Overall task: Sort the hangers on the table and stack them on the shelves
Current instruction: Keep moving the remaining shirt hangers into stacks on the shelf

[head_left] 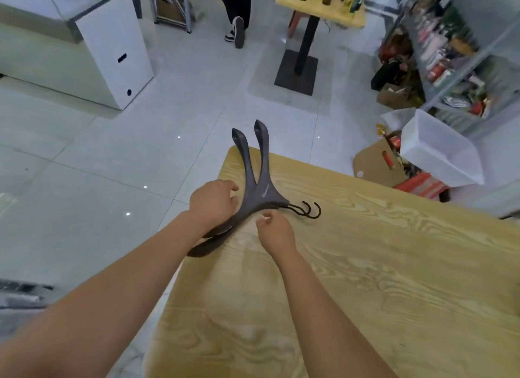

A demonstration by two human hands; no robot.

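Note:
A small bunch of dark grey hangers point(260, 180) lies at the far left corner of the light wooden table point(365, 265), their arms fanned out past the edge and their dark hooks point(308, 208) pointing right. My left hand point(212, 201) grips the hangers at their left side, with the lower arms showing under my wrist. My right hand point(274, 231) has its fingers curled, the fingertips pinched at the necks of the hangers just left of the hooks. The shelves point(455, 56) stand at the far right, full of goods.
A clear plastic bin point(439, 149) and open cardboard boxes point(380, 163) sit on the floor right of the table. A second table point(318, 8) with bottles stands ahead on a black pedestal. A person's legs point(236, 14) are behind it; a white counter point(112, 48) is at left.

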